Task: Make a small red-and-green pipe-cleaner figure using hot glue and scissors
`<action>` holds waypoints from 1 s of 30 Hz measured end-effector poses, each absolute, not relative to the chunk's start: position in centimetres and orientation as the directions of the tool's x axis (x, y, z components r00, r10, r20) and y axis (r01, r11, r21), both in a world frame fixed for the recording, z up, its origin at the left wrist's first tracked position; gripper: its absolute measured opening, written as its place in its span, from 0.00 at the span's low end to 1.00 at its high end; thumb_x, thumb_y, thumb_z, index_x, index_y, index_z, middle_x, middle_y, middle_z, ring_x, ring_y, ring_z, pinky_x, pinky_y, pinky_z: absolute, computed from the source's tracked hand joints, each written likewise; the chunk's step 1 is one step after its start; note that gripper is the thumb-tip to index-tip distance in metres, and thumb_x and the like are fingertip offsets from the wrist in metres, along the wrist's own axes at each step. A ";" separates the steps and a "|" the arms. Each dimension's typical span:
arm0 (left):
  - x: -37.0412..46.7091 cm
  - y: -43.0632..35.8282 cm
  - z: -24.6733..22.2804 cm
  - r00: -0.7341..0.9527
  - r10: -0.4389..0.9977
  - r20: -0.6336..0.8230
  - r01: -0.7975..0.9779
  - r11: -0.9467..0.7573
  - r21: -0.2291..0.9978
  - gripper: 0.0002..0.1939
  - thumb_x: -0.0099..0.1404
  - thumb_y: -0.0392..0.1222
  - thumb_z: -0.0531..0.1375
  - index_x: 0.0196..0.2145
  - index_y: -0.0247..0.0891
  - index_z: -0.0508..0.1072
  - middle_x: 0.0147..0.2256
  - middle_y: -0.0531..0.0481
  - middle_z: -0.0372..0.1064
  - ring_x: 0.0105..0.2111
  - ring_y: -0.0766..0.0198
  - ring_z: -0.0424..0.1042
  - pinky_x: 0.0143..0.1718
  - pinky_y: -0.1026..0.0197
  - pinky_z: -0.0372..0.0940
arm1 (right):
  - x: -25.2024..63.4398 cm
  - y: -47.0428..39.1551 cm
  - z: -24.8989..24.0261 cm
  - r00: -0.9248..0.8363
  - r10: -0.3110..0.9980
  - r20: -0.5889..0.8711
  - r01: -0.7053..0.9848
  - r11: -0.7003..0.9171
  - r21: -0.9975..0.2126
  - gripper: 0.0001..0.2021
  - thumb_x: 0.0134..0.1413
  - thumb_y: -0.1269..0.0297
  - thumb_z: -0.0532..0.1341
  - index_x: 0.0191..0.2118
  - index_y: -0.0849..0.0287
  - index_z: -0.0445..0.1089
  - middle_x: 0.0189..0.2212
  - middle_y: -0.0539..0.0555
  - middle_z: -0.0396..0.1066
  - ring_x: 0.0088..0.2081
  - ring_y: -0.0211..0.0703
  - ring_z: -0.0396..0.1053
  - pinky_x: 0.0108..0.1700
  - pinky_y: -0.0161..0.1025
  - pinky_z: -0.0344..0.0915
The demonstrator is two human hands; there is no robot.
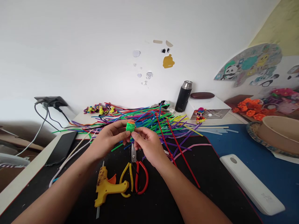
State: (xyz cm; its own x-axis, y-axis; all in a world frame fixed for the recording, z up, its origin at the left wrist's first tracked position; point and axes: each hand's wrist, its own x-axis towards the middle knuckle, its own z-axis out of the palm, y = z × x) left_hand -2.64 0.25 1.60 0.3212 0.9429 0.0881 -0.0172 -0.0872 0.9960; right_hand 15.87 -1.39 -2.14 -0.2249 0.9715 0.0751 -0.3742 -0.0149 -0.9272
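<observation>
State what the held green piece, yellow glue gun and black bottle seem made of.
Green piece: likely fuzzy pipe cleaner; ridged, soft-looking surface.
Yellow glue gun: probably plastic; smooth, moulded-looking body.
Black bottle: perhaps coated metal; dark body, shiny silvery cap.

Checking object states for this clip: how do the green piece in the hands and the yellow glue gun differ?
The green piece is held between the left hand and right hand, while the glue gun lies on the black mat, touched by neither. The green piece is small and compact; the glue gun is clearly larger. The green piece is mainly green, the glue gun mainly yellow. Both show some orange.
</observation>
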 end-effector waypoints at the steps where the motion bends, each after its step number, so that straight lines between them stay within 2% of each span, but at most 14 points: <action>1: -2.7 0.3 1.5 0.326 0.942 0.084 -0.027 -0.080 0.996 0.20 0.65 0.48 0.77 0.53 0.40 0.85 0.39 0.47 0.80 0.32 0.62 0.75 0.31 0.63 0.70 | 15.9 -1.4 -2.2 -0.224 0.972 0.069 -0.376 -0.021 -0.927 0.21 0.54 0.44 0.75 0.39 0.58 0.77 0.21 0.46 0.71 0.23 0.39 0.66 0.29 0.39 0.62; 10: -2.5 0.0 1.8 0.331 0.943 0.038 -0.109 -0.002 0.994 0.24 0.62 0.50 0.79 0.53 0.39 0.87 0.39 0.43 0.81 0.33 0.60 0.76 0.33 0.61 0.72 | 16.0 -1.5 -1.8 -0.216 0.976 0.036 -0.398 -0.054 -0.916 0.20 0.52 0.45 0.76 0.34 0.56 0.75 0.20 0.44 0.68 0.21 0.36 0.62 0.27 0.37 0.59; 17: -2.6 -0.1 2.0 0.359 0.933 0.009 -0.235 0.081 0.969 0.23 0.65 0.50 0.77 0.53 0.35 0.87 0.38 0.40 0.82 0.33 0.56 0.78 0.34 0.59 0.74 | 16.0 -1.6 -1.6 -0.192 0.980 0.056 -0.411 -0.029 -0.911 0.20 0.52 0.45 0.77 0.34 0.56 0.74 0.22 0.45 0.71 0.21 0.36 0.62 0.27 0.37 0.59; 23: -2.4 -0.1 1.7 0.368 0.930 0.021 -0.185 0.051 0.981 0.25 0.62 0.45 0.79 0.56 0.39 0.87 0.40 0.43 0.82 0.33 0.60 0.76 0.34 0.62 0.73 | 15.8 -1.7 -1.8 -0.194 0.978 0.071 -0.391 -0.011 -0.920 0.19 0.54 0.46 0.76 0.34 0.56 0.72 0.23 0.46 0.72 0.20 0.35 0.62 0.24 0.36 0.56; 30: -1.8 -0.4 2.0 0.346 0.938 0.023 -0.146 0.030 0.989 0.25 0.61 0.45 0.78 0.55 0.37 0.86 0.39 0.44 0.81 0.33 0.59 0.76 0.33 0.61 0.72 | 15.7 -1.9 -1.7 -0.191 0.976 0.105 -0.359 0.030 -0.933 0.17 0.58 0.49 0.72 0.34 0.56 0.71 0.26 0.48 0.76 0.19 0.34 0.62 0.23 0.36 0.55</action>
